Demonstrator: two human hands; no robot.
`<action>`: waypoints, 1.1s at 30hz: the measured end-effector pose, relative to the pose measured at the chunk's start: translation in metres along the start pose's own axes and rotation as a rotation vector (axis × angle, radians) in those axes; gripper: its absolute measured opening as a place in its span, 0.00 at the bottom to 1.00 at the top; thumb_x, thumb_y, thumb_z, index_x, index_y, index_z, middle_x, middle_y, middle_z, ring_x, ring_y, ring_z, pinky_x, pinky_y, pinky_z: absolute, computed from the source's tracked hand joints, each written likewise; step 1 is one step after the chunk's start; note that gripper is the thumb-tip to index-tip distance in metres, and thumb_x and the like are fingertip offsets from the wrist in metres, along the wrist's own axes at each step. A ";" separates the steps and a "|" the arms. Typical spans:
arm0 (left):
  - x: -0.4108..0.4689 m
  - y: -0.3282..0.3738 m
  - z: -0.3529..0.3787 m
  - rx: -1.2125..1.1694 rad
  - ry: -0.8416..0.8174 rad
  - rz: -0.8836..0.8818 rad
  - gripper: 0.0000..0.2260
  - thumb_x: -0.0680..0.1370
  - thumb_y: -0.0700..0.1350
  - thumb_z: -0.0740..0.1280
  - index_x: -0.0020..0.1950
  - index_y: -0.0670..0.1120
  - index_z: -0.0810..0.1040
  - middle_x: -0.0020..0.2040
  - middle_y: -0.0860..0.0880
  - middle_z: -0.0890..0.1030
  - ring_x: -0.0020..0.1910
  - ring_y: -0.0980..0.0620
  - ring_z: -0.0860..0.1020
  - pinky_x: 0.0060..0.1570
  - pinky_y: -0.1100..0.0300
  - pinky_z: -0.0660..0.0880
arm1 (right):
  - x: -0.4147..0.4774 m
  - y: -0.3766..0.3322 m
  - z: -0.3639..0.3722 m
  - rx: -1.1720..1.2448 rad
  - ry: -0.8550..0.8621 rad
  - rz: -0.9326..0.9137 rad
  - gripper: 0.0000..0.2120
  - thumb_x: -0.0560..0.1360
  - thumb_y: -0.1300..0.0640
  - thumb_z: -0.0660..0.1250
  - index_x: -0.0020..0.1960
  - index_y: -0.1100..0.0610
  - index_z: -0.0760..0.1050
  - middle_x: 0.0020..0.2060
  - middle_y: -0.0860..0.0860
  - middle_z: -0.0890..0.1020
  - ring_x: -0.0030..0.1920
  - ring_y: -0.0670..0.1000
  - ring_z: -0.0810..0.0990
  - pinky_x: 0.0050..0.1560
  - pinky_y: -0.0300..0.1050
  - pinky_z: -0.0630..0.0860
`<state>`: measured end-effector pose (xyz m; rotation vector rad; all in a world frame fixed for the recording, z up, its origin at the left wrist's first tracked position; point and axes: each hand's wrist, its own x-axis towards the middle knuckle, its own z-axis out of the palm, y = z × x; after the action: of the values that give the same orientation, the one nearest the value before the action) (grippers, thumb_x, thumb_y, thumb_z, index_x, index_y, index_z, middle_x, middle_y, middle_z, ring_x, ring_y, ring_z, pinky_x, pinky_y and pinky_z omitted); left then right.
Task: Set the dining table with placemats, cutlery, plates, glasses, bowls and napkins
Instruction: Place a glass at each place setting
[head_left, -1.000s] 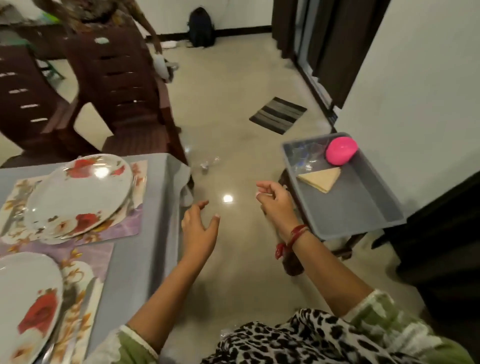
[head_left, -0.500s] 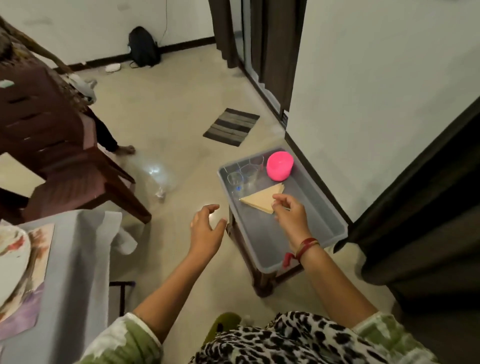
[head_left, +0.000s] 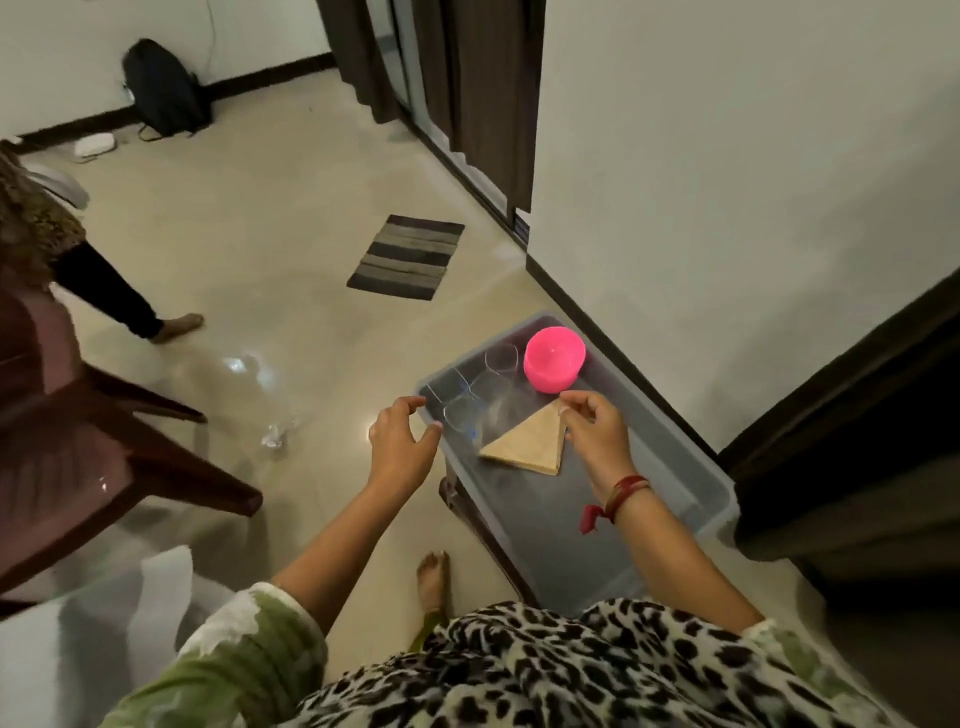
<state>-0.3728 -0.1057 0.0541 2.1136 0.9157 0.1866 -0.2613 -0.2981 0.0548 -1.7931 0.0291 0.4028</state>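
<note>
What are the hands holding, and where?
The right hand pinches the folded napkin by its far corner; the left hand holds nothing.

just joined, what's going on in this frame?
A person is bent over a grey tray by the wall, fetching things for the table. The right hand has its fingertips at the top corner of the folded beige napkins; can't tell if the grip has closed on them. The left hand hovers open at the tray's left rim, beside the clear glasses. A pink bowl sits at the far end, untouched.
</note>
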 end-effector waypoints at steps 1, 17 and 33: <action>0.021 -0.005 -0.004 0.015 -0.028 0.010 0.17 0.78 0.46 0.65 0.67 0.47 0.70 0.65 0.46 0.72 0.68 0.45 0.65 0.64 0.52 0.64 | 0.010 0.000 0.015 -0.005 0.025 0.017 0.08 0.76 0.65 0.63 0.51 0.55 0.77 0.49 0.50 0.79 0.54 0.53 0.78 0.59 0.51 0.75; 0.160 -0.043 0.018 0.050 -0.404 0.043 0.23 0.76 0.48 0.68 0.69 0.44 0.68 0.65 0.42 0.69 0.67 0.43 0.64 0.63 0.55 0.63 | 0.052 0.024 0.095 -0.212 0.182 0.225 0.10 0.75 0.67 0.64 0.53 0.56 0.77 0.50 0.51 0.78 0.51 0.49 0.76 0.44 0.27 0.70; 0.206 0.002 0.072 0.077 -0.317 0.252 0.24 0.75 0.52 0.66 0.68 0.46 0.69 0.65 0.46 0.68 0.66 0.48 0.64 0.59 0.66 0.54 | 0.157 0.077 0.083 0.039 0.410 0.494 0.16 0.75 0.44 0.66 0.55 0.53 0.68 0.53 0.53 0.77 0.54 0.55 0.77 0.59 0.54 0.75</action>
<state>-0.1928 -0.0139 -0.0271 2.2443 0.4772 -0.0571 -0.1532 -0.2097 -0.0792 -1.7930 0.7729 0.3696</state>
